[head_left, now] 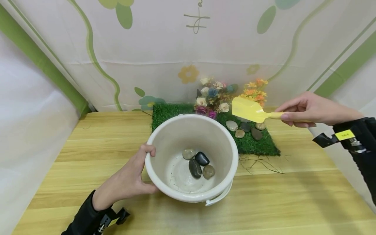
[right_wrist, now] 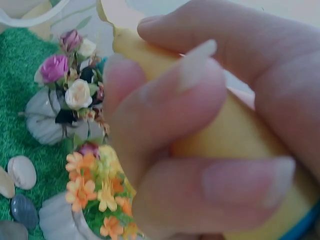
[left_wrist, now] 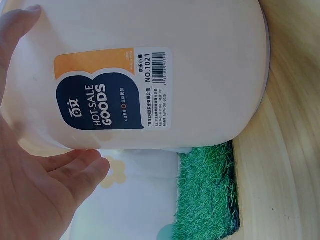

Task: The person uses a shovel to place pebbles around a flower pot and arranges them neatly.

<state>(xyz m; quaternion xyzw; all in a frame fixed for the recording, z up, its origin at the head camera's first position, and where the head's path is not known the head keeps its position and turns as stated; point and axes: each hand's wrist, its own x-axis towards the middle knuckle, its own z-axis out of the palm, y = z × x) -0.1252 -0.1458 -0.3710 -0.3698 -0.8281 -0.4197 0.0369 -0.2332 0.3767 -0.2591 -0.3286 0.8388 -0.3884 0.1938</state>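
A white bucket (head_left: 192,192) stands on the wooden table, its label (left_wrist: 112,90) facing the left wrist camera. My left hand (head_left: 129,179) grips the bucket's left side, fingertips curled over the rim and thumb outside. Several smooth stones (head_left: 195,168), dark and tan, lie on the bucket's floor. My right hand (head_left: 308,111) holds a yellow toy shovel (head_left: 248,109) by its handle, up above the right end of the turf. In the right wrist view the fingers wrap the yellow handle (right_wrist: 215,135). Whether anything lies on the blade cannot be told.
Behind the bucket, a green turf mat (head_left: 167,112) bears several stones (head_left: 245,127), a pot of mixed roses (head_left: 212,94) and orange flowers (head_left: 258,91). Loose dark strands (head_left: 264,163) lie by its front edge. A printed curtain (head_left: 152,49) hangs behind.
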